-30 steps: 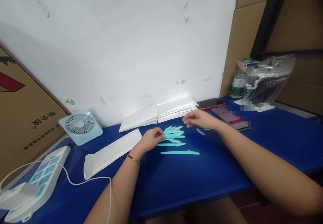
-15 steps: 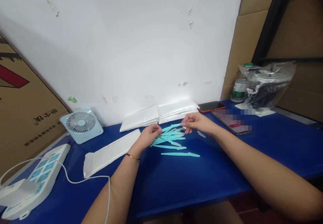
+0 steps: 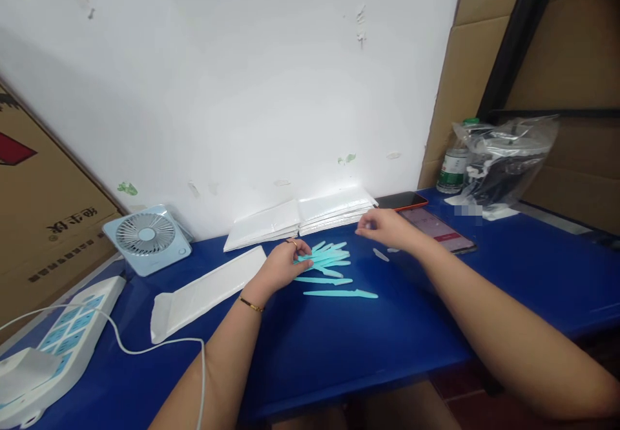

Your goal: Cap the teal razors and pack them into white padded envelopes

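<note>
Several thin turquoise plastic sticks [image 3: 329,259] lie fanned out on the blue table [image 3: 368,339]. My left hand [image 3: 283,263] rests at the left end of the pile, fingers curled round the ends of some sticks. My right hand [image 3: 382,226] hovers just right of the pile, fingers pinched on a small pale piece that I cannot make out. Two small clear caps [image 3: 380,254] lie on the table under my right wrist. One stick [image 3: 340,294] lies apart at the front.
White packets [image 3: 300,214] are stacked at the wall, and one flat white packet [image 3: 203,291] lies to the left. A small blue fan [image 3: 145,239], a power strip [image 3: 53,346] with cable, two phones [image 3: 436,226], a bottle [image 3: 450,165] and a plastic bag [image 3: 504,162] stand around.
My right hand drew away from the sticks, up and to the right. The sticks that my left hand had lifted are back down on the pile.
</note>
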### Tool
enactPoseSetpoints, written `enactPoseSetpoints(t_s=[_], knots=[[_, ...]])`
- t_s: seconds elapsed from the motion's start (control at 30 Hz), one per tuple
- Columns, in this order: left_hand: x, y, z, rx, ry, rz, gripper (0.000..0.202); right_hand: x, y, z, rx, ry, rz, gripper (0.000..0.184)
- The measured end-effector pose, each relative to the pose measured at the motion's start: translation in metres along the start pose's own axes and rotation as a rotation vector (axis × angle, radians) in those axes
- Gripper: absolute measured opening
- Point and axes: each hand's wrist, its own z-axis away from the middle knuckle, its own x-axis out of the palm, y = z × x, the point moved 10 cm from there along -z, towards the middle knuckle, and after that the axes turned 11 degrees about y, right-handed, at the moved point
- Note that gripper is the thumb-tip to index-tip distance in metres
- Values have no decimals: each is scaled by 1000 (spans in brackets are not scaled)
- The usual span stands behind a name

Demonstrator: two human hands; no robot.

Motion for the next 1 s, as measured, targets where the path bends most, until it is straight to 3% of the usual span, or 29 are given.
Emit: enactPoseSetpoints(t_s=[0.07,0.13,0.27,0.4,0.5,0.63,0.83,1.0], knots=[[10,9,7,68,-144,-46,21,0,20,5,66,-164,176,17],[16,17,12,127,-215,-101,18,9,35,14,124,-337,253,16],[24,22,17,126,-257,-114,14,32,31,19,54,-419,234,8],[24,18,16,18,-253,39,18,40,7,18,-49,-388,126,6],[20,10,11,-94,-216,225,19,28,-15,16,-104,-301,-55,7],[11,4,4,-138,-137,271,18,6,-42,14,-240,-139,-246,14],[8,-2,5,-207,-131,360,16,-3,-52,13,-319,-24,-329,15],[8,-3,6,-208,-131,351,17,3,-53,14,-319,-27,-347,17]])
